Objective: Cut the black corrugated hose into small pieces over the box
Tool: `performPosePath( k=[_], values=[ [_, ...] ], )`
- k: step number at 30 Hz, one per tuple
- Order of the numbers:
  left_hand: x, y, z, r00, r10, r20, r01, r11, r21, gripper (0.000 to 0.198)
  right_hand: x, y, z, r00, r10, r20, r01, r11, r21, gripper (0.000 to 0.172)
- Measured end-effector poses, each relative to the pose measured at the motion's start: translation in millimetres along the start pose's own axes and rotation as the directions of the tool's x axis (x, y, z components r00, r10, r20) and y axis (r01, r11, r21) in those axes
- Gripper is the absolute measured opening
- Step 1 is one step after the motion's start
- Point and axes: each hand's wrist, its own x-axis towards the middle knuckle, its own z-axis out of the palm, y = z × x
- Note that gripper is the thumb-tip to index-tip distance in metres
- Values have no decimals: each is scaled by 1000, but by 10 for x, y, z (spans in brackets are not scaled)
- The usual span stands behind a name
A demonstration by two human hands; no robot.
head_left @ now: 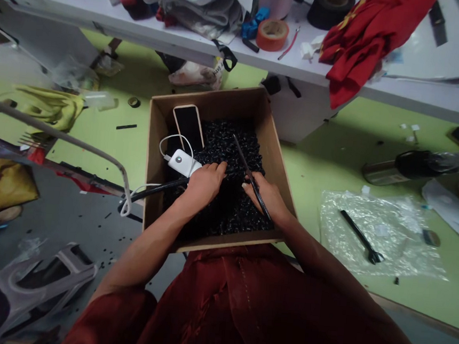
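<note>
A cardboard box (284, 144) holds many small black pieces (232, 140). My left hand (207, 183) is closed over the pieces, beside a white device (182, 162) with a white cable; what its fingers pinch is too small to name. A black ribbed rod (159, 187) runs from the box's left side to this hand. My right hand (265, 196) is wrapped round a long thin dark tool (242, 154), whose narrow tip points away from me over the pieces. A phone (189, 125) leans in the box's back left corner.
A white shelf (295, 68) behind the box carries orange tape (272, 34), a red cloth (365, 39) and folded grey fabric. On the green table to the right lie clear plastic (401, 235) with a black strip on it, and a bottle (399, 165). A curved grey bar (75, 142) crosses the left.
</note>
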Motion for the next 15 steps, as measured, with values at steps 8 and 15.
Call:
performPosePath(
  k=[8,15],
  values=[
    [10,-16,31,999,-43,3,43,996,-75,24,-17,-22,-23,1000,-15,12,14,999,51,29],
    [-20,9,11,998,27,-48,-29,999,-46,19,-57,-67,-68,998,10,62,-17,994,107,28]
  ],
)
